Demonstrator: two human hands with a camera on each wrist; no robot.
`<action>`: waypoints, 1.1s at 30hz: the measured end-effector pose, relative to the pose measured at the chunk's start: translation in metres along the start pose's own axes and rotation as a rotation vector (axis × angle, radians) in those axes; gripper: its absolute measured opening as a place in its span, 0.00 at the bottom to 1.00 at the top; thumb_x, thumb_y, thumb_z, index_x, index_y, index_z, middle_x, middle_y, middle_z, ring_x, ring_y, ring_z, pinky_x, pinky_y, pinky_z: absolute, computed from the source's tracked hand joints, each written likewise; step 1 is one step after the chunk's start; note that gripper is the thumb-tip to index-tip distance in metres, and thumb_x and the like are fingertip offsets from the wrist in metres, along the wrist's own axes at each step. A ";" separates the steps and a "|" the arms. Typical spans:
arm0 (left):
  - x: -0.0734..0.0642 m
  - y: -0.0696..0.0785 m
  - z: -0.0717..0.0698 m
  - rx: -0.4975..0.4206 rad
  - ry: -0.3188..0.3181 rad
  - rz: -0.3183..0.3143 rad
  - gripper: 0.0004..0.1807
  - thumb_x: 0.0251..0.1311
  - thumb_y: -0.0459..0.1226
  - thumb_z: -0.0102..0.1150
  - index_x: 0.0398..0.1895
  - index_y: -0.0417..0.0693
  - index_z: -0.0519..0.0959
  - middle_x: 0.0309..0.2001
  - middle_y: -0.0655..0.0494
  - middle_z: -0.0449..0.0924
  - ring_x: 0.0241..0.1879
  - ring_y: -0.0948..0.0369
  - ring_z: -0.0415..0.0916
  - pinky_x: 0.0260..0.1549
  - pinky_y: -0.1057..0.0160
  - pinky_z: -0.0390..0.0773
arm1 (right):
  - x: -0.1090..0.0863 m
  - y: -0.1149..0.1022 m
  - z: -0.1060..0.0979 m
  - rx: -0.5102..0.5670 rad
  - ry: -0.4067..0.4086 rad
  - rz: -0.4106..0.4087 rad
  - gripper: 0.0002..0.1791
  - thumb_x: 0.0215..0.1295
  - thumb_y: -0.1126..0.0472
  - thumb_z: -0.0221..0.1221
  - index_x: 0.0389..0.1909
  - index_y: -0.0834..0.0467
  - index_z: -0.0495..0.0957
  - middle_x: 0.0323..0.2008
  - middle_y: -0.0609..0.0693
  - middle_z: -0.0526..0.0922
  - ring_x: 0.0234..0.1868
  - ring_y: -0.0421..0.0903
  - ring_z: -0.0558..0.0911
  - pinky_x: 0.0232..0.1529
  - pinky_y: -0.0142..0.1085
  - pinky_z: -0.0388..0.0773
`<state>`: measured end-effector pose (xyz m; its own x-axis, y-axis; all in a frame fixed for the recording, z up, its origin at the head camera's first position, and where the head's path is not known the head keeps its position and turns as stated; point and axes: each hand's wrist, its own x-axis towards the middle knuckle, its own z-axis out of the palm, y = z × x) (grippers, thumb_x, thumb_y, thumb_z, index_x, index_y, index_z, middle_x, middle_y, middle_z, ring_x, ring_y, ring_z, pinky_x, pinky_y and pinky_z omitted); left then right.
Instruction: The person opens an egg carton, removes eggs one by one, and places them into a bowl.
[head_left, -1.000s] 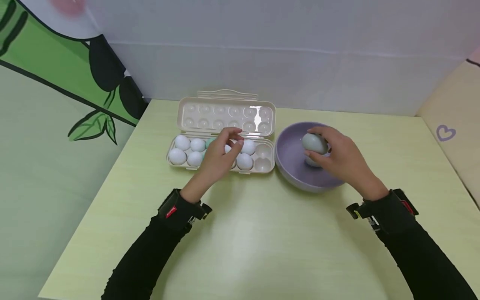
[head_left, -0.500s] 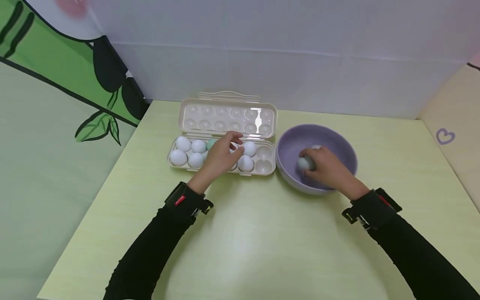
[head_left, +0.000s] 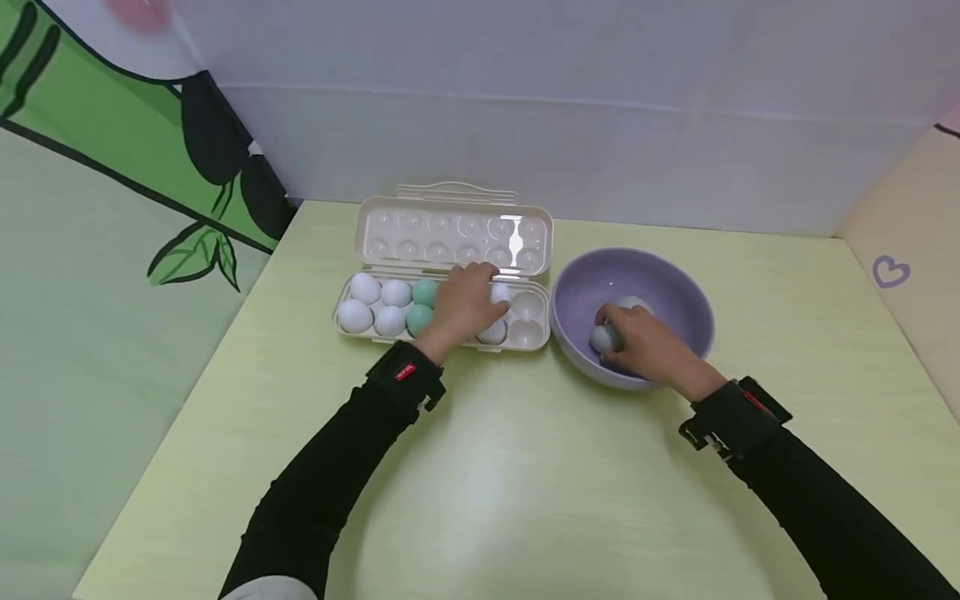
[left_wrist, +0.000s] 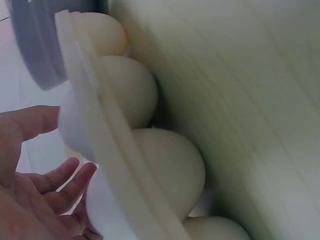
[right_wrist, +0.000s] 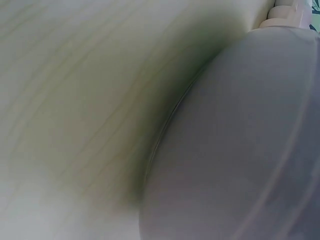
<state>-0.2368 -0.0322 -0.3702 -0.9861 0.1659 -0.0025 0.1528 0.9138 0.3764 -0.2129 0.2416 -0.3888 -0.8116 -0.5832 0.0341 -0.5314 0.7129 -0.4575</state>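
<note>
My left hand (head_left: 467, 304) is over the right half of an egg carton (head_left: 536, 335), fingers spread and loosely bent. In the left wrist view its thumb (left_wrist: 42, 120) meets or nearly meets a white egg (left_wrist: 75, 127); the other fingers hang beside the eggs, and whether they touch is unclear. White eggs (head_left: 355, 316) and two green eggs (head_left: 419, 320) fill the carton's left part. My right hand (head_left: 647, 343) reaches inside a purple bowl (head_left: 686, 300), thumb and fingers holding a pale egg (head_left: 603, 338) low in it. Another egg (head_left: 633, 303) lies behind that hand.
The carton's clear lid (head_left: 453, 233) leans open towards the back wall (head_left: 637, 158). Two cups at the carton's right end hold no egg. The bowl stands close beside that end. A pale wooden table (head_left: 487, 500) spreads out in front.
My right hand has lowered its egg deeper into the bowl, moving slightly left. My left hand has shifted right and down over the eggs, uncovering the green ones.
</note>
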 end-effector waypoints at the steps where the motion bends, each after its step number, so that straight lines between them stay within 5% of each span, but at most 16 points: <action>1: 0.002 0.000 0.002 0.029 -0.003 -0.001 0.28 0.51 0.48 0.59 0.54 0.46 0.68 0.48 0.50 0.71 0.46 0.52 0.64 0.42 0.52 0.68 | 0.000 0.000 0.000 0.004 -0.004 0.003 0.23 0.47 0.63 0.65 0.44 0.58 0.67 0.36 0.55 0.74 0.39 0.52 0.72 0.40 0.46 0.71; 9: 0.008 0.009 0.012 0.185 -0.002 0.008 0.24 0.50 0.45 0.60 0.48 0.44 0.69 0.45 0.47 0.69 0.42 0.50 0.67 0.40 0.51 0.68 | 0.000 -0.001 -0.001 -0.043 -0.009 0.026 0.23 0.49 0.59 0.64 0.46 0.56 0.67 0.39 0.54 0.72 0.40 0.52 0.71 0.39 0.46 0.71; 15: 0.006 0.006 0.015 0.146 0.040 0.045 0.19 0.49 0.40 0.59 0.42 0.41 0.70 0.37 0.45 0.70 0.36 0.50 0.69 0.36 0.53 0.70 | 0.000 -0.003 -0.003 -0.112 0.013 0.016 0.25 0.51 0.53 0.62 0.50 0.54 0.68 0.42 0.54 0.73 0.42 0.53 0.72 0.39 0.47 0.72; 21: -0.002 0.004 0.009 -0.136 0.144 0.061 0.24 0.49 0.40 0.62 0.49 0.41 0.69 0.41 0.45 0.70 0.39 0.52 0.69 0.38 0.55 0.71 | 0.000 -0.006 -0.010 -0.127 0.079 -0.023 0.18 0.56 0.53 0.58 0.46 0.55 0.72 0.43 0.53 0.75 0.44 0.52 0.72 0.42 0.49 0.70; 28: -0.022 0.018 -0.019 -0.604 0.254 0.092 0.22 0.51 0.35 0.63 0.50 0.41 0.71 0.44 0.47 0.70 0.41 0.57 0.72 0.39 0.63 0.74 | 0.002 -0.021 -0.026 -0.098 0.210 -0.065 0.18 0.55 0.53 0.60 0.46 0.55 0.72 0.42 0.52 0.76 0.46 0.50 0.71 0.44 0.49 0.68; 33: -0.040 0.032 -0.037 -0.826 0.261 0.118 0.21 0.51 0.34 0.63 0.49 0.44 0.72 0.46 0.51 0.71 0.42 0.59 0.73 0.39 0.63 0.75 | 0.002 -0.045 -0.039 -0.034 0.289 -0.117 0.24 0.53 0.52 0.62 0.50 0.55 0.69 0.46 0.50 0.74 0.49 0.48 0.69 0.48 0.46 0.66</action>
<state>-0.1954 -0.0234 -0.3239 -0.9657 0.0598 0.2526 0.2583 0.3180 0.9122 -0.1997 0.2239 -0.3333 -0.7772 -0.5308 0.3380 -0.6292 0.6629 -0.4058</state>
